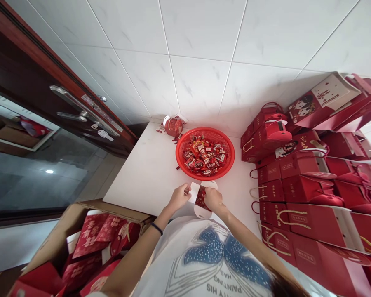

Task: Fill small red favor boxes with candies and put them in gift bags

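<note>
**Both hands on a small box at the table's near edge**

The person's left hand and right hand meet over a small red and white box, which sits at the near edge of the white table, just in front of the person's body. The left grip is clenched on a white flap at the box's left side; the right grip is closed over its red right side, the fingers curled on top. The box's white flaps stick out above and below the hands. A dark band circles the left wrist.

Just beyond the box stands a round red basket heaped with wrapped sweets in red and mixed colours. At the far edge of the table, against the tiled wall, lies a small red container with a few loose bits around it.

To the right, stacks of red gift bags with rope handles crowd the table and lean on one another, some printed with cartoon figures. Low on the left, an open cardboard carton holds flat red boxes with printed patterns. Further left is a dark wooden door with a metal handle.
</note>
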`<state>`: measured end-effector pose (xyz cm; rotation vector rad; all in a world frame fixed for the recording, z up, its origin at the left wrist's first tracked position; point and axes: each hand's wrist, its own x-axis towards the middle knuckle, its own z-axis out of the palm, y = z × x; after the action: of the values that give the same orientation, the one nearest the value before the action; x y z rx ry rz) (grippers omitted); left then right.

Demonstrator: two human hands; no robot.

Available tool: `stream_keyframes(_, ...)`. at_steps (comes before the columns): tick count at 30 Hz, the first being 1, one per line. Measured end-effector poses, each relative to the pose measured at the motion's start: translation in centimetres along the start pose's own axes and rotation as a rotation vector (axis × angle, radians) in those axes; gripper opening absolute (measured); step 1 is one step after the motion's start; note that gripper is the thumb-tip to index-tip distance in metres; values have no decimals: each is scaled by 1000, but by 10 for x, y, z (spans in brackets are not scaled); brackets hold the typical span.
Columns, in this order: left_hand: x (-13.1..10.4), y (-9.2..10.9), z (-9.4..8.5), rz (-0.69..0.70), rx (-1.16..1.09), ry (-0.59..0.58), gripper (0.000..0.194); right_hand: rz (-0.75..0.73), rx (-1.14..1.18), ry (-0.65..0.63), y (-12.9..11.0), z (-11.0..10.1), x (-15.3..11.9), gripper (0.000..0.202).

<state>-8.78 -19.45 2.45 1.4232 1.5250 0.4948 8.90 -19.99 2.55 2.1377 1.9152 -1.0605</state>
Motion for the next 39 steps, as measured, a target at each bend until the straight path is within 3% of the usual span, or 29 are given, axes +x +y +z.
stream_keyframes(5, -1, 0, 1, 47, 19, -33, 6, -30, -33, -37, -6, 6, 8, 16)
stream_keyframes(11, -2, 2, -2, 36, 21, -8, 6, -109, -36, 34, 3, -2, -12, 27)
stream_keyframes(13, -3, 1, -1, 41, 16, 9, 7, -213, 36, 162, 14, -4, -22, 25)
stream_keyframes(15, -5, -1, 1, 37, 14, 23, 9, -291, 153, 383, 31, -2, -31, 22)
stream_keyframes(16, -6, -1, 2, 35, 16, 24, 12, -282, 211, 486, 40, 1, -35, 19)
stream_keyframes(18, -8, -2, 4, 46, 22, 11, 19, -218, 325, 566, 57, 7, -42, 18)
stream_keyframes(21, -13, 1, 10, 133, 7, -6, 40, -129, 564, 512, 71, 14, -48, 22)
stream_keyframes(24, -18, 5, 19, 241, -9, -36, 63, -100, 807, 498, 68, 15, -50, 22)
stream_keyframes(27, -21, 5, 27, 283, 34, -142, 64, -177, 907, 407, 58, 14, -48, 23)
stream_keyframes(30, -21, 0, 28, 318, 124, -230, 49, -255, 859, 317, 54, 18, -45, 23)
stream_keyframes(35, -23, -8, 15, 425, 202, -368, 42, -333, 618, 329, 64, 23, -39, 25)
stream_keyframes(39, -27, -8, 13, 449, 186, -402, 38, -386, 543, 357, 68, 28, -33, 24)
